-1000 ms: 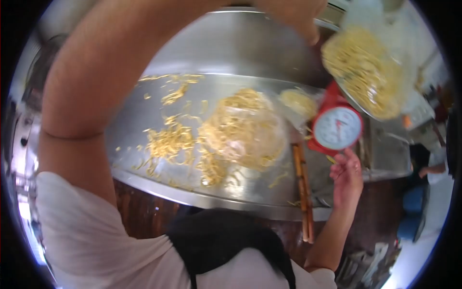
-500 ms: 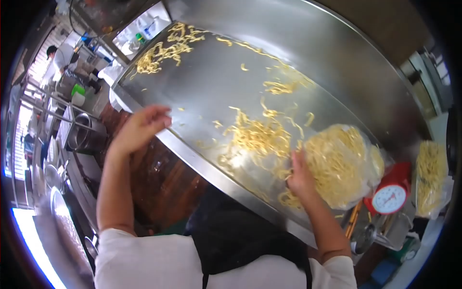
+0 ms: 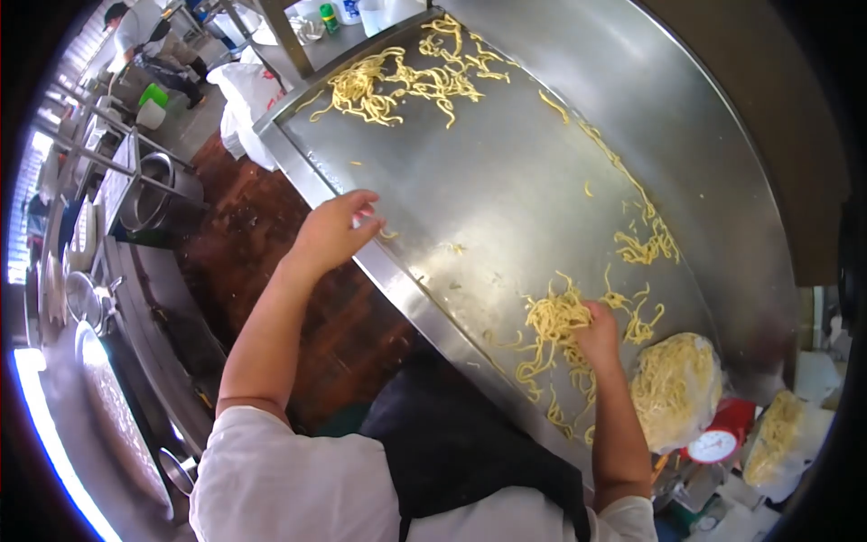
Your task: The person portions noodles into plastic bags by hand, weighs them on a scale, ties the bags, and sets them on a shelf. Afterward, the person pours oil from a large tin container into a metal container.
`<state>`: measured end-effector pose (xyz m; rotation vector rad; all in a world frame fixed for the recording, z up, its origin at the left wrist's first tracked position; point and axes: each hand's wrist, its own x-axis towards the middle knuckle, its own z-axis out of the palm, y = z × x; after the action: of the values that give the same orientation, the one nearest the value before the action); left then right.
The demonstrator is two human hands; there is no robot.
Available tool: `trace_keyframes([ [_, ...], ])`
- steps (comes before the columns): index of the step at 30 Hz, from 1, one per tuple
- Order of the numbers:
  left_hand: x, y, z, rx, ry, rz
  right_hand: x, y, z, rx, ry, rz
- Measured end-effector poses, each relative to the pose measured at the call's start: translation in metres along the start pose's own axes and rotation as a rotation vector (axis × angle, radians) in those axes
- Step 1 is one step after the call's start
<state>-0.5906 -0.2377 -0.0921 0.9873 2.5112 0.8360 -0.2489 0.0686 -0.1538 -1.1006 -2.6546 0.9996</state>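
closest, a black apron (image 3: 479,443) hangs over a white shirt (image 3: 289,479), below the steel worktable's near rim. the right hand (image 3: 598,334) reaches over the worktable (image 3: 452,208) and touches a loose pile of yellow noodles (image 3: 555,316); its fingertips are partly hidden, so i cannot tell whether they grip any strands. more strands trail from this pile toward the near rim and under the forearm. the left hand (image 3: 339,230) is over the near rim, well apart from the pile, its fingers loosely curved and the thumb parted from them, with nothing visible between.

beyond the right forearm, a clear plastic bag of noodles (image 3: 673,388) lies on the worktable, just beside a red dial scale (image 3: 727,426) with a white face. to the right of the scale is a second bag of noodles (image 3: 775,443).

farther back, a small clump of noodles (image 3: 648,242) and a thin line of strands lie along the foot of the steel backsplash (image 3: 668,108). at the far left end, a wider tangle of noodles (image 3: 361,86) spreads near the corner, with a white plastic sack (image 3: 246,99) hanging just outside it. off to the left, past the reddish-brown floor (image 3: 262,307), are a steel pot (image 3: 149,199) and, farthest away, a co-worker (image 3: 143,41) near a green bucket (image 3: 155,94).
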Motion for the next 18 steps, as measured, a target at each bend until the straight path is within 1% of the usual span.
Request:
trace_keyframes([
  [2,0.012,-0.013,-0.001,-0.007,0.024,-0.03,-0.005,-0.006,-0.002,0.138,0.018,0.055],
  [4,0.047,-0.028,-0.011,0.06,0.148,-0.082,-0.002,-0.013,-0.007,0.278,0.017,0.095],
  [6,0.105,-0.056,-0.028,0.039,0.267,-0.169,-0.006,-0.021,-0.013,0.239,0.063,0.095],
  [8,0.166,-0.095,-0.033,0.377,0.375,-0.032,-0.013,-0.028,-0.016,0.212,0.099,0.089],
  [10,0.208,-0.101,-0.037,0.464,0.223,-0.116,-0.029,-0.026,-0.014,0.195,0.123,0.086],
  [11,0.225,-0.103,-0.035,0.505,0.144,-0.157,-0.038,-0.017,-0.012,0.165,0.119,0.146],
  [12,0.242,-0.114,-0.033,0.547,0.114,-0.121,-0.049,-0.007,-0.009,0.137,0.12,0.208],
  [14,0.275,-0.136,-0.026,0.632,0.045,-0.027,-0.067,-0.008,-0.01,0.35,0.092,0.361],
  [15,0.289,-0.141,-0.027,0.666,-0.013,-0.039,-0.074,-0.006,-0.01,0.327,0.083,0.387],
  [17,0.313,-0.163,-0.025,0.69,-0.039,-0.063,-0.087,-0.001,-0.011,0.285,0.059,0.445],
  [18,0.327,-0.17,-0.021,0.702,-0.046,-0.078,-0.09,-0.002,-0.009,0.317,0.092,0.424],
])
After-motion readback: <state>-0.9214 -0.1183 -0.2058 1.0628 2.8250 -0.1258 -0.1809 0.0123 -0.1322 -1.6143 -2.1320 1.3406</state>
